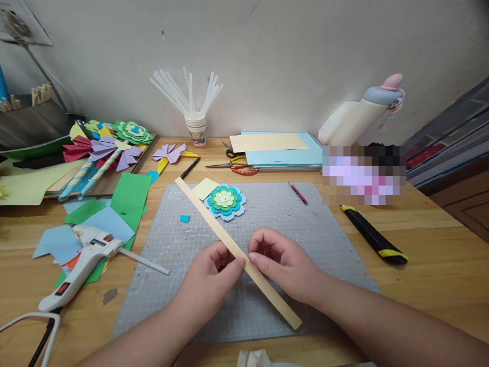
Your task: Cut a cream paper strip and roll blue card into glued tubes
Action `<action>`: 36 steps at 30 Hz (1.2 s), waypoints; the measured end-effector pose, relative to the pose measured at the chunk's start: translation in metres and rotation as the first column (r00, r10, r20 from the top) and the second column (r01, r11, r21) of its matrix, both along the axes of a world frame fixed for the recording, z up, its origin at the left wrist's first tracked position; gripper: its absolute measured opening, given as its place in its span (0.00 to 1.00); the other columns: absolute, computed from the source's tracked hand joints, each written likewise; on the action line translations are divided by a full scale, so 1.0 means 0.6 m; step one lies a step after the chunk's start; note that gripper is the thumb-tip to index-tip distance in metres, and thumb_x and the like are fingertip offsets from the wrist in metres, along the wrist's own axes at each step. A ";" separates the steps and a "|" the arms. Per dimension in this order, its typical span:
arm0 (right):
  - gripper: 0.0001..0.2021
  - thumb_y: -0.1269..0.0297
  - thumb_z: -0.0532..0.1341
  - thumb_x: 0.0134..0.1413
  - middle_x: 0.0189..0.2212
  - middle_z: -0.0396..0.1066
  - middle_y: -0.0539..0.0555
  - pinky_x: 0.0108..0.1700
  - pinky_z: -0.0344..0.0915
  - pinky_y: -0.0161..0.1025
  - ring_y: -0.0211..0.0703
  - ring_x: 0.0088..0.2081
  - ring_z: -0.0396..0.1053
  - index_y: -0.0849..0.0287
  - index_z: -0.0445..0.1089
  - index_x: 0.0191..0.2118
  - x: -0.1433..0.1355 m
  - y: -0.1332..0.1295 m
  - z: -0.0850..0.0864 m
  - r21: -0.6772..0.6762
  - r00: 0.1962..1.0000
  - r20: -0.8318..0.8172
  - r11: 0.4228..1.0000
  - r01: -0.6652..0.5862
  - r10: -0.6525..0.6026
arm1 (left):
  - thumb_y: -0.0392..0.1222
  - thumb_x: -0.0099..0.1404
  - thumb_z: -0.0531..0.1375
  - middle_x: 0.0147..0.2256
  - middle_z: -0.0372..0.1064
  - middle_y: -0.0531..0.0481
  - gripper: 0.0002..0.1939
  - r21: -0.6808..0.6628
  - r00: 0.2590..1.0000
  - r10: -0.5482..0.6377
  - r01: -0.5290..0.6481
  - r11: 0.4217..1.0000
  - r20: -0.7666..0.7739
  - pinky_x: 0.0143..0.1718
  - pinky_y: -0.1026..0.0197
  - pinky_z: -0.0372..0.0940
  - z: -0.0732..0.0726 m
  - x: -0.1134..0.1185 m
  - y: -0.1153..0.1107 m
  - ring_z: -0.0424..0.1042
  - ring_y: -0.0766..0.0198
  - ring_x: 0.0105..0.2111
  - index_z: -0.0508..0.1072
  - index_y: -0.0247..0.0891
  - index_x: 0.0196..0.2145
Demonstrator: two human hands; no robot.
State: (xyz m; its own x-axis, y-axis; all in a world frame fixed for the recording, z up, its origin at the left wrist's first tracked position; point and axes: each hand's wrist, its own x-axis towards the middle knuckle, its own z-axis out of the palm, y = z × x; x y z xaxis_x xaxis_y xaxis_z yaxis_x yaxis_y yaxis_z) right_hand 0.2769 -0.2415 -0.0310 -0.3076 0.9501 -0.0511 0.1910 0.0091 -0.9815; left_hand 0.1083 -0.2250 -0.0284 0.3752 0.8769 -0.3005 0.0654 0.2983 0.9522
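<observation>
A long cream paper strip (270, 291) runs diagonally over the grey cutting mat (321, 229), from upper left to lower right. My left hand (214, 275) pinches its middle, thumb on top and fingers curled beneath. Close beside it, my right hand (284, 262) has its thumb and curled fingers at the strip's right edge. Beyond the hands lies a layered blue and green paper flower (225, 201), with a pale yellow paper piece (206, 188) at its left. A small blue paper scrap (184, 218) rests on the mat, left of the strip.
A white glue gun (84, 265) lies on coloured paper at left. Behind the mat are scissors (239, 165), a black pen (190, 167) and a paper cup (196, 130) of white sticks. A red pen (298, 193) and a black-yellow cutter (372, 234) lie at right.
</observation>
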 end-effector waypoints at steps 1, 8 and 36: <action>0.04 0.65 0.57 0.59 0.28 0.61 0.47 0.31 0.57 0.33 0.36 0.30 0.59 0.56 0.63 0.32 0.002 0.000 0.000 0.101 0.999 0.053 0.995 -0.013 0.007 | 0.46 0.53 0.62 0.21 0.62 0.56 0.10 -0.003 1.000 0.000 0.000 1.000 0.008 0.21 0.67 0.50 0.001 0.000 0.000 0.53 0.71 0.20 0.71 0.35 0.27; 0.04 0.70 0.55 0.60 0.40 0.64 0.54 0.42 0.62 0.38 0.41 0.40 0.64 0.56 0.66 0.37 0.013 0.004 0.002 0.431 0.948 0.318 0.887 -0.167 0.024 | 0.48 0.52 0.62 0.18 0.55 0.58 0.12 -0.036 0.999 -0.024 0.026 0.999 0.038 0.23 0.67 0.50 0.004 0.003 -0.001 0.50 0.71 0.20 0.71 0.35 0.25; 0.17 0.56 0.48 0.65 0.23 0.60 0.48 0.30 0.53 0.36 0.38 0.27 0.58 0.57 0.57 0.25 0.020 0.010 -0.001 0.214 0.924 0.383 0.973 -0.084 -0.005 | 0.47 0.56 0.60 0.23 0.63 0.55 0.11 0.016 0.998 0.058 -0.058 0.998 -0.007 0.22 0.66 0.49 -0.005 -0.002 0.003 0.53 0.71 0.20 0.71 0.36 0.30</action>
